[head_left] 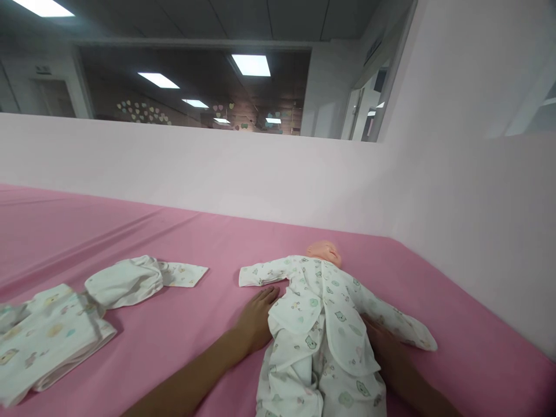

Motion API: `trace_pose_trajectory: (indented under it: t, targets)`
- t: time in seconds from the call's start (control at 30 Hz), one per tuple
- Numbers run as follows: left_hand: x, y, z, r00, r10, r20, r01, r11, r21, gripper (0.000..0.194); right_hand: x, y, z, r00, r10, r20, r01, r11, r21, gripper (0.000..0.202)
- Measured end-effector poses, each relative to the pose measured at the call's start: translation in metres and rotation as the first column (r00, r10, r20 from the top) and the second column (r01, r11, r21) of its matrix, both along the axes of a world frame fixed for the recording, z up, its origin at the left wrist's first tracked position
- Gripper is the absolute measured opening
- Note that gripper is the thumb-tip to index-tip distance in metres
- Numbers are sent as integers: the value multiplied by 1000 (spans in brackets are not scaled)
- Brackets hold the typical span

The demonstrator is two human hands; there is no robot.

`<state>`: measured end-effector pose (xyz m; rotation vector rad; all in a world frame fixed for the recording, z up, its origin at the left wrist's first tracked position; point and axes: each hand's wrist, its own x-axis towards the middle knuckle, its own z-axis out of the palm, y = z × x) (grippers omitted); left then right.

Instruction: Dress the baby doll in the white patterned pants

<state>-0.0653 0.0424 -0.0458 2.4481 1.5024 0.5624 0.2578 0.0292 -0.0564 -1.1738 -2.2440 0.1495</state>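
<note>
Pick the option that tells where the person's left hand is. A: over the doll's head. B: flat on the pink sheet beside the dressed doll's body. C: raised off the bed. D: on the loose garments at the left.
B: the left hand lies flat on the pink sheet, against the side of the doll.

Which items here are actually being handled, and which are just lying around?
Handled:
- doll in a printed baby suit
- left hand flat beside its torso
- right hand partly under its other sleeve

Lying about:
- loose baby clothes at left on the pink sheet, untouched
- white partition wall
</note>
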Motion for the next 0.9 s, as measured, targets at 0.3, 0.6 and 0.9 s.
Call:
trace_pose_trajectory:
  t: [0.3, 0.6, 0.9]
  targets:
    - [0, -1, 3, 1000, 7, 23, -7, 1000, -8, 57, 2, 2, -3, 1000, -8, -3, 8, 999, -52, 39]
    - [1, -3, 7, 999, 33, 17, -33, 999, -22, 57, 3, 5, -7, 999, -37, -26, 36, 998, -43, 38]
    - [1, -3, 6, 999, 35, 20, -34, 999, -34, 59, 1, 2, -5, 999, -32, 2, 33, 998, -60, 40]
